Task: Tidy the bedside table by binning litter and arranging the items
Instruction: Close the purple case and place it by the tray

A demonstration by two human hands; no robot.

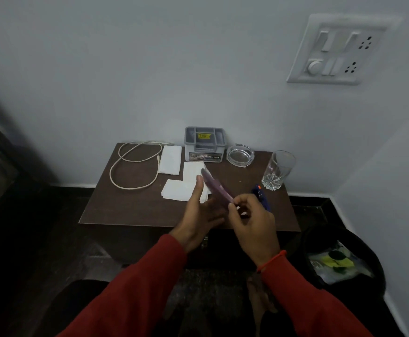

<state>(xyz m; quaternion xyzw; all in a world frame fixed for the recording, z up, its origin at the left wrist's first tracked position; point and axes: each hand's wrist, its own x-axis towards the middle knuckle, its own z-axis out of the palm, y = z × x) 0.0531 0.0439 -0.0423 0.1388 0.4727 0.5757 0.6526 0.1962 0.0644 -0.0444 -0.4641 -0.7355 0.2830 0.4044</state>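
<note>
My right hand [252,222] pinches the near end of a thin purple strip [214,186] that slants up over the brown bedside table [130,205]. My left hand [198,212] is open beside it, palm toward the strip, fingers stretched over two overlapping white paper napkins [179,188]. A third folded napkin [170,159] lies further back, next to a looped white cable [135,166]. A blue object with an orange tip [259,192] lies just behind my right hand, partly hidden.
A grey organiser box [204,144] stands against the wall, with a glass ashtray [240,155] and a drinking glass [278,170] to its right. A black bin [344,261] holding litter sits on the floor at the right. A switch panel [339,49] is on the wall.
</note>
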